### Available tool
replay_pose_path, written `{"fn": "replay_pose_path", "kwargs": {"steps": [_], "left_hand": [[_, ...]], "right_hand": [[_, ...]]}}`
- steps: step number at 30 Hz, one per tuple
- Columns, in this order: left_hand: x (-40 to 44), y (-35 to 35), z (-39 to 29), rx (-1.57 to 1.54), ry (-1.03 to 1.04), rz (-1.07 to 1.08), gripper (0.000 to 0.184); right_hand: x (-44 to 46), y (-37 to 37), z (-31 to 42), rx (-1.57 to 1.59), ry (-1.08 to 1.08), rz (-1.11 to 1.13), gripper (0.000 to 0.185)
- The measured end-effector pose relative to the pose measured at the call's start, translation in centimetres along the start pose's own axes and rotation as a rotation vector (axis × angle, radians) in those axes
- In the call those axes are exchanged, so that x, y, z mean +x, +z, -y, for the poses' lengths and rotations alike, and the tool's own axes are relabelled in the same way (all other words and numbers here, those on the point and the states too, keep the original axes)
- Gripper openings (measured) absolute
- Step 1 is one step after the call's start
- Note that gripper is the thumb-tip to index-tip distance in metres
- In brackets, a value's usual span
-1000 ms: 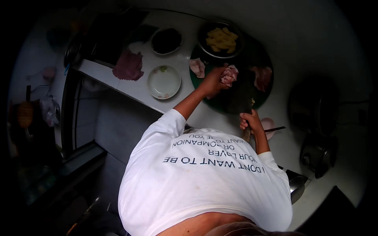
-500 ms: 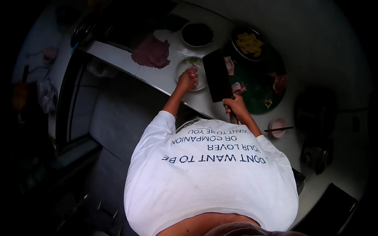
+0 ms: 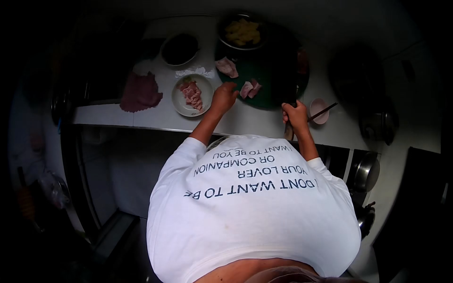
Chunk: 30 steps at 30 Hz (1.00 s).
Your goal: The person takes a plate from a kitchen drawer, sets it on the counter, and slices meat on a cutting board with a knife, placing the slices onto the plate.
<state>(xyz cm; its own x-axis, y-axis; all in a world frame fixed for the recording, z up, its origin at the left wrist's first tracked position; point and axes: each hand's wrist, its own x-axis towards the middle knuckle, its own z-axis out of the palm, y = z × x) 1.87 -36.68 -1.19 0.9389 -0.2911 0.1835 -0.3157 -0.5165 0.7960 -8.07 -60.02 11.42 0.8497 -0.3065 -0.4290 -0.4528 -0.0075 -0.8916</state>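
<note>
Right grip (image 3: 295,115): wrapped around the cleaver handle (image 3: 289,131);
Left grip (image 3: 225,98): loosely spread, holding nothing; it has moved from the plate (image 3: 177,101) toward the green board (image 3: 271,89);
Meat slices (image 3: 191,94): now lying in the plate; this portion seems transferred; other meat (image 3: 250,88) remains on the board;
Counter (image 3: 158,118): white, partly shaded;
Room: dim at the edges
</note>
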Motion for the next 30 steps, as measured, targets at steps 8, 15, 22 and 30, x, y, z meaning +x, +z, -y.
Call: {"fn": "replay_pose_path", "kwargs": {"steps": [8, 15, 22, 30], "left_hand": [[3.9, 8.1, -2.1, 0.183, -0.184, 0.095, 0.030], [4.5, 9.0, -3.4, 0.159, -0.381, -0.172, 0.031], [1.3, 11.6, -7.2, 0.696, -0.036, -0.279, 0.031], [3.4, 9.6, -6.8, 0.676, -0.134, -0.073, 0.031]], "right_hand": [[1.7, -6.1, -3.6, -0.277, 0.060, 0.155, 0.016], [4.5, -11.7, -4.2, -0.349, 0.079, 0.264, 0.021], [7.8, -13.5, -3.6, -0.403, 0.087, 0.466, 0.020], [7.5, -11.6, -5.4, -0.397, 0.100, 0.537, 0.023]]}}
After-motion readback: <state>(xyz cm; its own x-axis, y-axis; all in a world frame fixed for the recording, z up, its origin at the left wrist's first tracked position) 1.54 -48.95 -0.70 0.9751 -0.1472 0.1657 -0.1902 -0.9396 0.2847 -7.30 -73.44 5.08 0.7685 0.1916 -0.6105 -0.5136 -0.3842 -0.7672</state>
